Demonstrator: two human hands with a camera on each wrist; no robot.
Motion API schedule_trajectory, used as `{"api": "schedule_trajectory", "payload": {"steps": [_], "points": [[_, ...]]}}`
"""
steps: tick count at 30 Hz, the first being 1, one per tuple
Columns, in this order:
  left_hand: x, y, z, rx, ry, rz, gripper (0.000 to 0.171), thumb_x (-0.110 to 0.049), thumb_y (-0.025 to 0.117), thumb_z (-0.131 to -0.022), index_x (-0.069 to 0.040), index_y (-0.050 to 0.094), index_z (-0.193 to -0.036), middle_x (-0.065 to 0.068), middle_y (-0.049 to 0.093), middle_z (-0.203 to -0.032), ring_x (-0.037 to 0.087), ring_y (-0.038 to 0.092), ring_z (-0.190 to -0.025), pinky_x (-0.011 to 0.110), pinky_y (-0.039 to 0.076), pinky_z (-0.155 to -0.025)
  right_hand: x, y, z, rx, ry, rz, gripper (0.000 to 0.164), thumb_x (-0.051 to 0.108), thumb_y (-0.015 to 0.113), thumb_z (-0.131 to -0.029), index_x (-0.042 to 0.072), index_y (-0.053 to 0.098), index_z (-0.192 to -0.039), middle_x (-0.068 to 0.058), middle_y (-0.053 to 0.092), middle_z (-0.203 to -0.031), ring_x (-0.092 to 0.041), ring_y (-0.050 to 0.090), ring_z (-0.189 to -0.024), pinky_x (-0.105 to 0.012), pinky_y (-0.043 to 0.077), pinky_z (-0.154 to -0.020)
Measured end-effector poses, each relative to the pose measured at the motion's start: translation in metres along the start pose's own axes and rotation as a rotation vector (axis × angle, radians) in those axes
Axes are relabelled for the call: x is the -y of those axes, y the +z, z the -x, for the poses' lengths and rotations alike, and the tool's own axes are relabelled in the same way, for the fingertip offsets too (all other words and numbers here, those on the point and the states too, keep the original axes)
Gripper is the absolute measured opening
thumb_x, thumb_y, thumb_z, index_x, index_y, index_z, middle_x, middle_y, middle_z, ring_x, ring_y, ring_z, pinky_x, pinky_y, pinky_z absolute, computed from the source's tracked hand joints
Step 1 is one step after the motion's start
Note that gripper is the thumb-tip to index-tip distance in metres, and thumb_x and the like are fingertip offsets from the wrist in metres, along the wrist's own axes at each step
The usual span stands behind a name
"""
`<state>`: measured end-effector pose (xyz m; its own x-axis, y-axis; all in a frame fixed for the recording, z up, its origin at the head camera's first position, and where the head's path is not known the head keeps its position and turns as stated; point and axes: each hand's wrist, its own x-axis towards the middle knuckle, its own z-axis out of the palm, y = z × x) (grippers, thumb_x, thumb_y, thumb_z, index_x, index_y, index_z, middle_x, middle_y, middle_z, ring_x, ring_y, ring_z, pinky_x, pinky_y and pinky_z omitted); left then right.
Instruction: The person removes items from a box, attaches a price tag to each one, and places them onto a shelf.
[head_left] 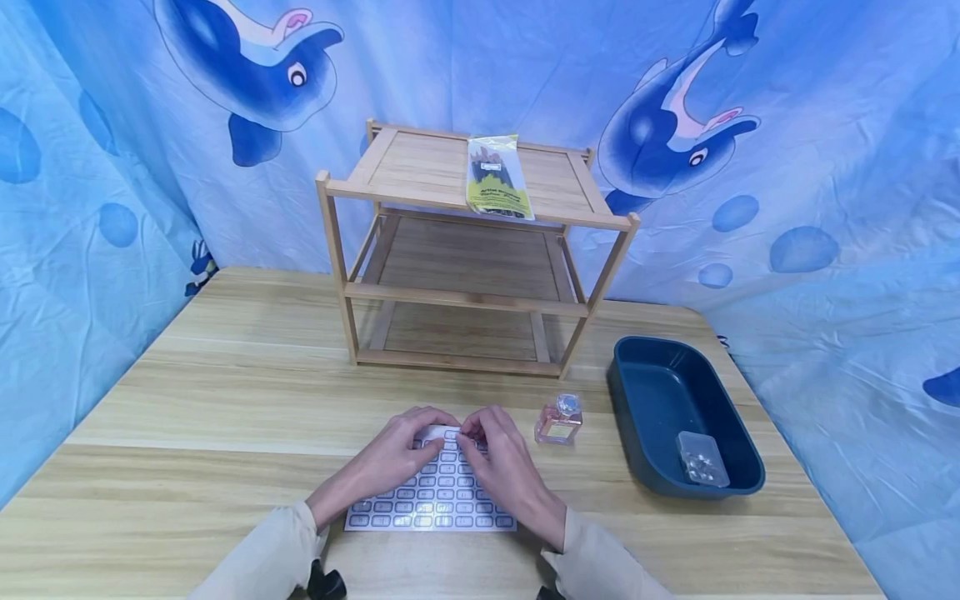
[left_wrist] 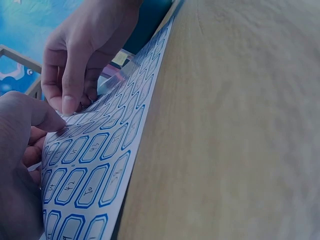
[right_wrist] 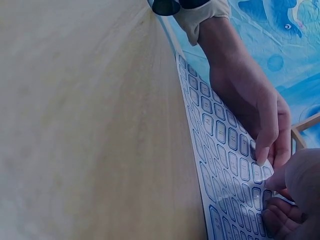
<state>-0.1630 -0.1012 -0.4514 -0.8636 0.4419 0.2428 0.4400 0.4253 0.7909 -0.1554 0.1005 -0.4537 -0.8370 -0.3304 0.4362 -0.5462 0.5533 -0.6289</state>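
Note:
A white sheet of blue-framed label stickers (head_left: pixel 435 507) lies on the table in front of the person, handwritten numbers showing on its labels in the left wrist view. The left hand (head_left: pixel 393 457) holds the sheet's far edge, thumb on top and fingers curled beneath. Close beside it, the right hand (head_left: pixel 504 468) pinches the same far edge with thumb and index finger. The sheet bends upward there, as the right wrist view shows with the left hand (right_wrist: pixel 250 95) behind it. Whether a single label is lifted between the right fingertips is hidden.
Right of the hands stands a pink perfume bottle (head_left: pixel 558 421). Farther right, a dark blue basin (head_left: pixel 652 392) holds a clear plastic box (head_left: pixel 703 458) of small items. A wooden shelf (head_left: pixel 465 362) stands behind, with a brush packet (head_left: pixel 497 179) on top.

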Motion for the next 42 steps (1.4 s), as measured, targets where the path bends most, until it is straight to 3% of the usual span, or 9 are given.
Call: {"api": "schedule_trajectory", "payload": {"steps": [31,37,42], "points": [[0.0027,-0.0008,-0.0013,-0.010,-0.007,-0.057,0.032,-0.002,0.068,-0.093,-0.007,0.070,-0.125,0.006,0.070,-0.124,0.034,0.059,-0.123,0.059,0.045,-0.107,-0.0006,0.0015,0.0012,-0.010,-0.031,-0.035,0.013,-0.002,0.070,-0.093,0.006,0.061,-0.098,-0.002,0.058,-0.096,-0.015,0.058,-0.088,-0.027,0.057,-0.078],[0.0041,-0.0018,-0.0011,-0.012,-0.028,-0.100,0.033,-0.003,0.068,-0.092,-0.007,0.070,-0.125,0.005,0.070,-0.124,0.031,0.060,-0.120,0.056,0.047,-0.104,-0.0012,-0.0025,0.0008,-0.014,0.009,-0.070,0.015,-0.002,0.070,-0.093,0.008,0.061,-0.099,0.000,0.058,-0.098,-0.014,0.059,-0.089,-0.028,0.058,-0.079],[0.0058,-0.0017,-0.0012,0.001,-0.039,-0.188,0.035,-0.004,0.070,-0.089,-0.006,0.070,-0.125,0.006,0.069,-0.124,0.033,0.058,-0.123,0.059,0.042,-0.106,-0.0011,-0.0067,0.0012,-0.026,0.004,-0.094,0.015,-0.003,0.070,-0.093,0.007,0.061,-0.099,-0.002,0.060,-0.097,-0.015,0.059,-0.089,-0.029,0.057,-0.079]]}}
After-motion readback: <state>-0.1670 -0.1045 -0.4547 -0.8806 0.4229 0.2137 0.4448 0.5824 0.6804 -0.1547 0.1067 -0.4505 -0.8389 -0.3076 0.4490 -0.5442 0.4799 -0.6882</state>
